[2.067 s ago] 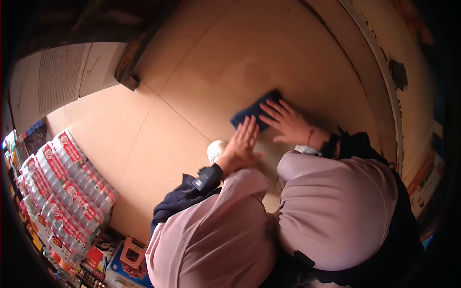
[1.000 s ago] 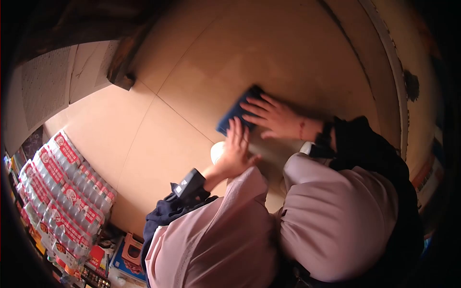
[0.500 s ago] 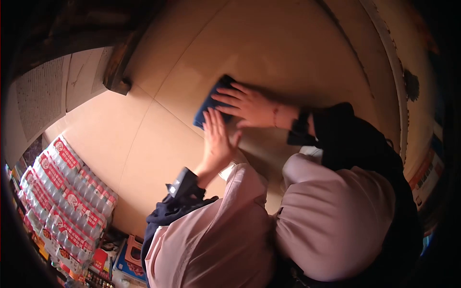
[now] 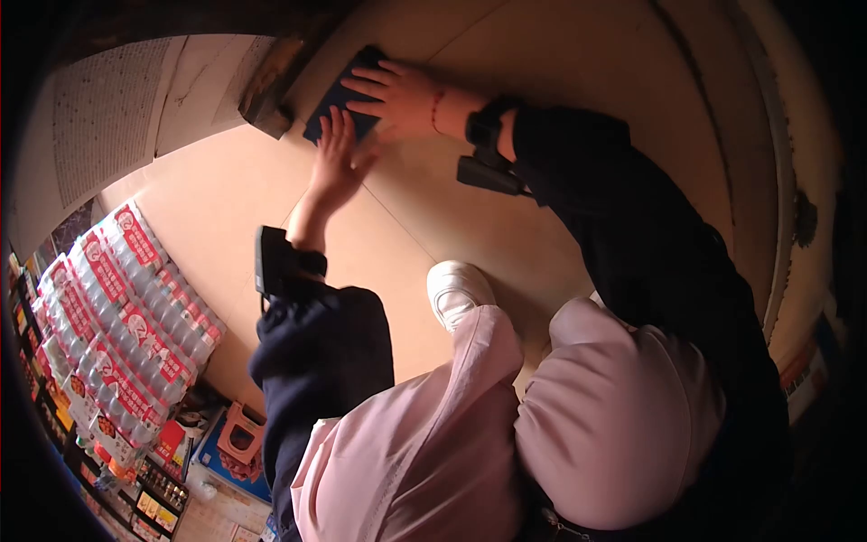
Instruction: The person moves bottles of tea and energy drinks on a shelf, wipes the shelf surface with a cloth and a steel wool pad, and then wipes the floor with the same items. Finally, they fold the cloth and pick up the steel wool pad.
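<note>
A dark blue folded cloth (image 4: 342,94) lies flat on the tan tiled floor (image 4: 388,217), near the foot of a dark wooden post. My right hand (image 4: 402,96) rests palm down across its right side, fingers spread over the fabric. The fingertips of my left hand (image 4: 338,164) press on its lower end, with the fingers stretched out and the thumb apart. Neither hand is curled round the cloth. Both wrists carry a black strapped device, the right one (image 4: 488,149) showing clearly beside a thin red bracelet.
Dark wooden post foot (image 4: 265,116) stands just left of the cloth, beside a pale printed panel (image 4: 117,117). Shrink-wrapped bottle packs (image 4: 126,316) are stacked at left. A pink box (image 4: 242,434) sits lower left. My white shoe (image 4: 459,291) is on the floor below my hands.
Both hands and the cloth under them have moved forward and left across the floor, up to the wooden post. My arms are stretched farther out, and my white shoe now shows fully.
</note>
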`<state>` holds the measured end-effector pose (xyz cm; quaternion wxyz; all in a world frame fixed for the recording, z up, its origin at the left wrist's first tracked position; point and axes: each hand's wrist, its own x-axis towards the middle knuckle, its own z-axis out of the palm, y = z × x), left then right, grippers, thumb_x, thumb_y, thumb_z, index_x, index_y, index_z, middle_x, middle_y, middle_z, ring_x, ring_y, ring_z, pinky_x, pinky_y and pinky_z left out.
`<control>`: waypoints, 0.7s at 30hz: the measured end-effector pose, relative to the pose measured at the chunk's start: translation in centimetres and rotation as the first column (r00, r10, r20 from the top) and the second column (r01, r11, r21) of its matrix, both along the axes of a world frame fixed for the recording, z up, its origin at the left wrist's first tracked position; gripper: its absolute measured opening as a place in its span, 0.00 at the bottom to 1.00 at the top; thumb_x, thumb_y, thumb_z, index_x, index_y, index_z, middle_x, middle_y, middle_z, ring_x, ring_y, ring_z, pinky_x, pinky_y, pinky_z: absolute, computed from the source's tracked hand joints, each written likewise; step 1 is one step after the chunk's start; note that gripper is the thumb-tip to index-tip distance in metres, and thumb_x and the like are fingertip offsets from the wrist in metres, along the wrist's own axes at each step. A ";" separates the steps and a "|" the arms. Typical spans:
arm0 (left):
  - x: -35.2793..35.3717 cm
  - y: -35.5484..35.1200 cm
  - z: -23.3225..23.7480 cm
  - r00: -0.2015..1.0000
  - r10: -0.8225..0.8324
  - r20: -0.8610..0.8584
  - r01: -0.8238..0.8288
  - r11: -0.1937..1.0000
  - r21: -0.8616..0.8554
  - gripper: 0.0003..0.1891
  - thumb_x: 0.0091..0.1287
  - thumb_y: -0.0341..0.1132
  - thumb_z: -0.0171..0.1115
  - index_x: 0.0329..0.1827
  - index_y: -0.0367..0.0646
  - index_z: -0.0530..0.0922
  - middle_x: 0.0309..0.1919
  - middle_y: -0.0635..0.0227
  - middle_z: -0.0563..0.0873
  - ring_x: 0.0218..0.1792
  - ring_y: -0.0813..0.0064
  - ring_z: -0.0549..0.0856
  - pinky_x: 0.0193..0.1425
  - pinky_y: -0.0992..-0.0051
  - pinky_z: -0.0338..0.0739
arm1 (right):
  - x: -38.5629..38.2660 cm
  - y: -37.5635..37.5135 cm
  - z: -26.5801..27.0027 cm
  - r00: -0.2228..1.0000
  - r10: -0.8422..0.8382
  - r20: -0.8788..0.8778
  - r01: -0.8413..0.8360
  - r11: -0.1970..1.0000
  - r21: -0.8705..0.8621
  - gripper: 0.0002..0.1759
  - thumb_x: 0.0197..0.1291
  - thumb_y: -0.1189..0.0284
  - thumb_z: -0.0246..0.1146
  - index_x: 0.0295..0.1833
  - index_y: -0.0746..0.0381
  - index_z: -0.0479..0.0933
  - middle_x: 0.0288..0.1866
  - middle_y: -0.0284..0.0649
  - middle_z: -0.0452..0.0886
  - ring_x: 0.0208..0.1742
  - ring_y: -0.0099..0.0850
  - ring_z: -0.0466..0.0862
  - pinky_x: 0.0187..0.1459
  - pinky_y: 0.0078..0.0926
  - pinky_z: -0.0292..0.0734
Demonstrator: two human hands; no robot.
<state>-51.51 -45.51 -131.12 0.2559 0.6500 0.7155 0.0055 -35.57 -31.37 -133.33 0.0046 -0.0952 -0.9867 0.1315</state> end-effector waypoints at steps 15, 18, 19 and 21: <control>26.0 -9.7 3.8 0.875 -0.334 0.350 0.384 0.920 -0.082 0.47 0.58 0.54 0.61 0.70 0.25 0.55 0.73 0.39 0.47 0.74 0.41 0.44 0.73 0.48 0.47 | 30.1 -12.4 4.7 0.962 -0.102 0.252 0.160 0.963 -0.218 0.48 0.46 0.45 0.66 0.72 0.51 0.59 0.78 0.39 0.48 0.78 0.36 0.47 0.74 0.44 0.40; 26.5 -9.5 3.5 0.872 -0.358 0.335 0.401 0.914 -0.068 0.46 0.58 0.53 0.61 0.70 0.25 0.55 0.72 0.38 0.47 0.74 0.40 0.44 0.72 0.46 0.49 | 30.2 -12.7 5.0 0.955 -0.136 0.265 0.199 0.953 -0.230 0.48 0.46 0.45 0.66 0.72 0.51 0.59 0.78 0.39 0.47 0.78 0.37 0.46 0.74 0.45 0.40; 26.4 -9.3 3.3 0.876 -0.311 0.369 0.360 0.930 -0.070 0.46 0.59 0.53 0.62 0.69 0.24 0.55 0.72 0.36 0.46 0.73 0.38 0.44 0.71 0.44 0.50 | 29.5 -12.5 4.9 0.957 -0.138 0.253 0.195 0.957 -0.215 0.48 0.46 0.45 0.66 0.72 0.51 0.59 0.78 0.39 0.47 0.78 0.37 0.46 0.74 0.45 0.39; 25.9 -8.6 3.2 0.874 -0.264 0.407 0.323 0.943 -0.083 0.46 0.59 0.52 0.63 0.69 0.24 0.55 0.71 0.35 0.46 0.73 0.35 0.43 0.70 0.42 0.50 | 27.8 -11.2 4.6 0.953 -0.126 0.275 0.180 0.967 -0.181 0.47 0.47 0.45 0.65 0.72 0.51 0.60 0.78 0.39 0.47 0.78 0.37 0.46 0.75 0.45 0.39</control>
